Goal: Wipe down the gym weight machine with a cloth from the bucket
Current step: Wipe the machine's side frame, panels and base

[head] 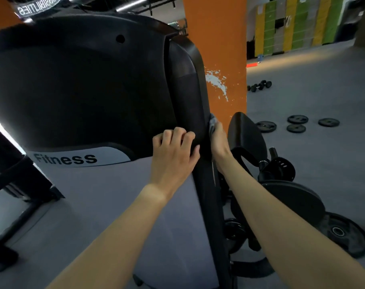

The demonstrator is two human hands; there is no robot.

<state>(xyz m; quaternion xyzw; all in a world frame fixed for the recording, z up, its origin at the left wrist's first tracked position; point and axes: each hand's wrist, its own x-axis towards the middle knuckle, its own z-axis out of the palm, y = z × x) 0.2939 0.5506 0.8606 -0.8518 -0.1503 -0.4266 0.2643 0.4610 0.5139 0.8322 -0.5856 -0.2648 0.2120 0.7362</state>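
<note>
The weight machine's big shroud (79, 86) fills the left half of the head view, black above and grey below, with a white band reading "Fitness". My left hand (175, 155) rests on the shroud beside its black right edge strip (188, 84), fingers curled against the surface and holding nothing. My right hand (218, 140) is on the far side of that strip and presses a grey cloth (212, 122) against it. Only the cloth's top shows above my fingers. No bucket is in view.
An orange pillar (219, 49) stands right behind the machine. A black padded arm (246, 132) and loaded weight plates (344, 234) sit to my right. Loose plates (297, 119) and dumbbells (259, 86) lie on the grey floor. Lockers (302, 24) line the far wall.
</note>
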